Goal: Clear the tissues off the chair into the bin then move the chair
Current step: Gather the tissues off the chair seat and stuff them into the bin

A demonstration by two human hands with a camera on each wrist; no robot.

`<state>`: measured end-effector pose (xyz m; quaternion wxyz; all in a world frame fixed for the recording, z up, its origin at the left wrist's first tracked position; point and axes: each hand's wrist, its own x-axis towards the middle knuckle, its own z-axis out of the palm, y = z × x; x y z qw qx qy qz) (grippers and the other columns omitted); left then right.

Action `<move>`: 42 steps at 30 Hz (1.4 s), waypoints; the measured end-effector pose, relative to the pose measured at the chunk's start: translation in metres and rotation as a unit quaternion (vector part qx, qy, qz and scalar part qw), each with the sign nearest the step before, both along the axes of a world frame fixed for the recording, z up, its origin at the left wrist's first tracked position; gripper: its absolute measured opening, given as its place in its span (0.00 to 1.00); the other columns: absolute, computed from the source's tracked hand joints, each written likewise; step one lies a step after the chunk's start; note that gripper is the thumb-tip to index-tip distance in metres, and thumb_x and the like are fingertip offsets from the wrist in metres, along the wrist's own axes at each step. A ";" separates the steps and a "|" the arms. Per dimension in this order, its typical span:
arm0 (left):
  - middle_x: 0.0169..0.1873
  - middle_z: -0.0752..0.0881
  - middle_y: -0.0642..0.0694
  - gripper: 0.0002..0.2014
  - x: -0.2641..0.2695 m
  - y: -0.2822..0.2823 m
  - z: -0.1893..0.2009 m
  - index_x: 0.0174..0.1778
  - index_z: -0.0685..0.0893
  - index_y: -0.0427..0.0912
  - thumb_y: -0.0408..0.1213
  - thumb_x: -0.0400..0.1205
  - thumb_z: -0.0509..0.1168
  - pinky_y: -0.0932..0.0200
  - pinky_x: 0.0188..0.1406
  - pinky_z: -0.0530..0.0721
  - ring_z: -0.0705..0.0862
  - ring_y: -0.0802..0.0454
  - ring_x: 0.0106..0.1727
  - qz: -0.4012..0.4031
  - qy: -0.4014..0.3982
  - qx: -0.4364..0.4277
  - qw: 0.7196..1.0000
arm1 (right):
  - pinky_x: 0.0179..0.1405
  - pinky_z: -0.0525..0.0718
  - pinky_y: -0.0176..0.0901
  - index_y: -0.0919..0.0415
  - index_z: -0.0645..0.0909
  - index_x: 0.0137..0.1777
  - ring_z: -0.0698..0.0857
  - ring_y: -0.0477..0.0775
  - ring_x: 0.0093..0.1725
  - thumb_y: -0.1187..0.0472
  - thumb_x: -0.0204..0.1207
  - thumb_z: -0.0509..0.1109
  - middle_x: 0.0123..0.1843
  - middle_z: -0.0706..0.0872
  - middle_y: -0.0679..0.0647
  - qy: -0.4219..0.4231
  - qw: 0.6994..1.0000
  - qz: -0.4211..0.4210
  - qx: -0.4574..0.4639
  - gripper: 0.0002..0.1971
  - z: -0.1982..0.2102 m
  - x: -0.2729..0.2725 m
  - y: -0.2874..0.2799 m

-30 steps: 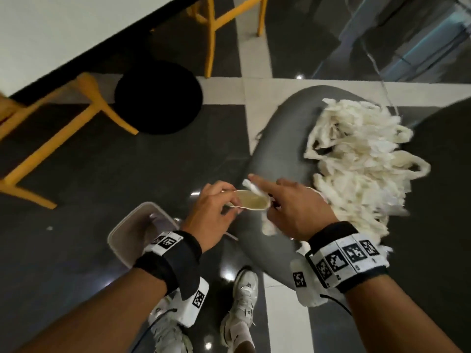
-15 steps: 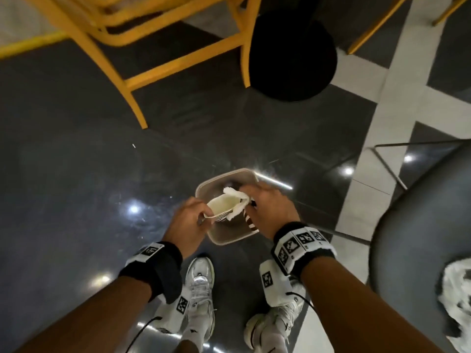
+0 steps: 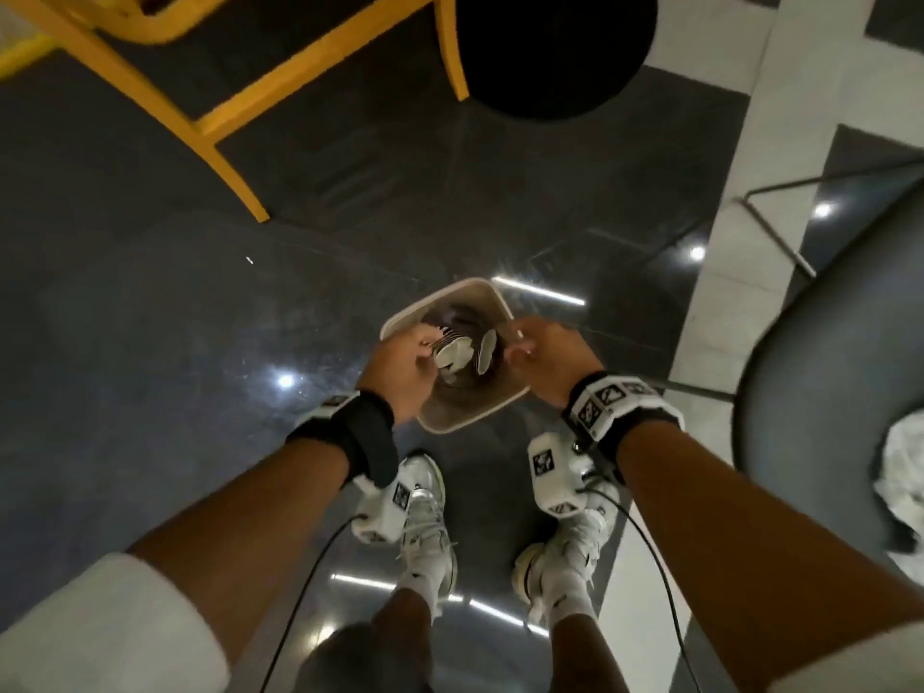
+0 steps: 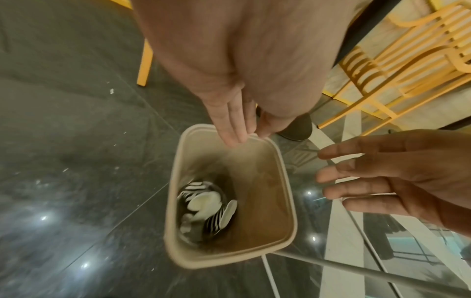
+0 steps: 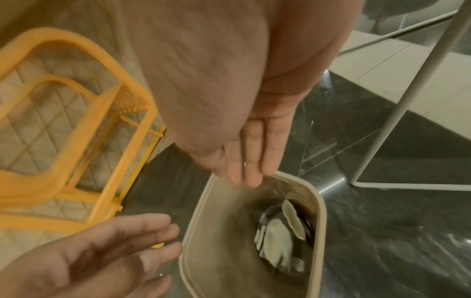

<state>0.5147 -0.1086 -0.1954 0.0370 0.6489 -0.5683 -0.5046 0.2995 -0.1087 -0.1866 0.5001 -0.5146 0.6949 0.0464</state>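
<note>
across the right edge of the frame curved the grey chair (image 3: 800,392), tissues (image 3: 905,472) heaped on its seat. at centre stood the beige bin (image 3: 400,317) on the dark floor (image 3: 150,342), pale scraps at its bottom. above its mouth hung the left hand (image 3: 400,372) and right hand (image 3: 545,362), fingers spread, holding nothing, seemingly having let go.

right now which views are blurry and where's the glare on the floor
Head view: bright ceiling-light spots glare off the glossy dark floor beside the beige plastic bin; frame edges smear. Left wrist view: the bin's rim and the near left hand are motion-blurred. Right wrist view: the yellow slatted chair is streaked, palm soft.
</note>
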 end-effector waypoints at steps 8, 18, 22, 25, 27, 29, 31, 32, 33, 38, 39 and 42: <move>0.49 0.87 0.52 0.16 -0.141 -0.036 0.075 0.58 0.84 0.49 0.27 0.79 0.63 0.49 0.60 0.87 0.87 0.52 0.48 -0.108 0.047 -0.049 0.992 | 0.63 0.84 0.41 0.50 0.86 0.62 0.90 0.55 0.56 0.57 0.77 0.64 0.54 0.93 0.53 0.000 0.985 -0.147 -0.085 0.16 0.108 -0.116 0.021; 0.72 0.75 0.46 0.32 -0.394 0.095 0.161 0.75 0.75 0.52 0.47 0.72 0.72 0.45 0.72 0.73 0.73 0.41 0.72 -0.488 0.082 -0.169 0.852 | 0.46 0.90 0.51 0.47 0.84 0.45 0.92 0.57 0.42 0.58 0.71 0.65 0.42 0.93 0.53 0.022 0.884 -0.446 -0.137 0.08 0.189 -0.347 0.191; 0.84 0.58 0.48 0.34 -0.429 0.132 0.137 0.76 0.72 0.60 0.54 0.73 0.71 0.38 0.79 0.61 0.55 0.41 0.84 -0.592 -0.066 -0.144 0.791 | 0.36 0.83 0.39 0.51 0.84 0.52 0.90 0.55 0.39 0.64 0.78 0.65 0.43 0.91 0.52 0.029 0.868 -0.480 -0.126 0.10 0.186 -0.389 0.244; 0.74 0.74 0.44 0.13 -0.425 0.123 0.124 0.59 0.84 0.48 0.43 0.80 0.66 0.42 0.71 0.73 0.70 0.39 0.75 -0.556 -0.102 -0.136 0.813 | 0.46 0.83 0.40 0.49 0.85 0.54 0.89 0.49 0.42 0.60 0.79 0.68 0.46 0.91 0.47 0.063 0.897 -0.420 -0.126 0.08 0.186 -0.396 0.264; 0.55 0.85 0.41 0.04 -0.415 0.103 0.124 0.44 0.83 0.44 0.36 0.80 0.63 0.49 0.54 0.80 0.81 0.37 0.60 -0.517 -0.094 -0.127 0.841 | 0.53 0.83 0.42 0.49 0.84 0.59 0.86 0.48 0.48 0.58 0.78 0.71 0.52 0.87 0.44 0.092 0.940 -0.309 -0.113 0.11 0.183 -0.394 0.268; 0.45 0.86 0.39 0.05 -0.405 0.081 0.126 0.36 0.77 0.45 0.35 0.78 0.64 0.53 0.42 0.77 0.85 0.36 0.50 -0.506 -0.114 -0.109 0.848 | 0.61 0.82 0.47 0.49 0.82 0.65 0.83 0.53 0.58 0.57 0.77 0.72 0.61 0.82 0.47 0.117 0.969 -0.188 -0.106 0.17 0.175 -0.386 0.265; 0.46 0.83 0.41 0.04 -0.398 0.067 0.126 0.40 0.74 0.47 0.36 0.77 0.64 0.53 0.43 0.77 0.84 0.36 0.51 -0.498 -0.115 -0.124 0.851 | 0.67 0.80 0.52 0.50 0.79 0.70 0.78 0.58 0.66 0.59 0.75 0.72 0.70 0.78 0.50 0.159 0.977 -0.085 -0.116 0.22 0.164 -0.375 0.256; 0.50 0.80 0.43 0.05 -0.397 0.067 0.125 0.45 0.74 0.47 0.38 0.77 0.65 0.52 0.48 0.78 0.82 0.37 0.54 -0.490 -0.093 -0.132 0.857 | 0.67 0.79 0.53 0.50 0.78 0.71 0.76 0.59 0.66 0.61 0.73 0.72 0.73 0.77 0.50 0.182 0.974 -0.052 -0.128 0.25 0.161 -0.372 0.250; 0.56 0.76 0.46 0.12 -0.398 0.070 0.125 0.52 0.75 0.48 0.42 0.75 0.67 0.51 0.54 0.79 0.79 0.40 0.60 -0.484 -0.067 -0.129 0.863 | 0.67 0.79 0.54 0.49 0.77 0.72 0.76 0.59 0.66 0.63 0.71 0.72 0.75 0.75 0.50 0.200 0.969 -0.035 -0.140 0.28 0.157 -0.370 0.244; 0.82 0.53 0.52 0.52 -0.427 0.109 0.120 0.83 0.53 0.66 0.64 0.64 0.74 0.36 0.73 0.72 0.60 0.41 0.79 -0.545 -0.090 -0.107 0.826 | 0.69 0.74 0.57 0.44 0.69 0.80 0.70 0.63 0.71 0.58 0.69 0.74 0.82 0.68 0.52 0.234 0.965 0.035 -0.111 0.37 0.151 -0.379 0.219; 0.82 0.53 0.51 0.49 -0.432 0.116 0.117 0.82 0.56 0.66 0.63 0.65 0.73 0.35 0.72 0.72 0.60 0.40 0.78 -0.564 -0.106 -0.113 0.811 | 0.70 0.72 0.57 0.43 0.71 0.79 0.69 0.63 0.72 0.55 0.70 0.73 0.82 0.67 0.52 0.242 0.964 0.061 -0.088 0.35 0.150 -0.381 0.216; 0.70 0.70 0.49 0.19 -0.437 0.122 0.106 0.62 0.79 0.50 0.43 0.75 0.71 0.46 0.59 0.78 0.70 0.40 0.68 -0.557 -0.078 -0.135 0.815 | 0.68 0.70 0.56 0.43 0.80 0.70 0.69 0.62 0.70 0.52 0.74 0.71 0.75 0.72 0.53 0.265 0.956 0.110 -0.066 0.23 0.147 -0.387 0.210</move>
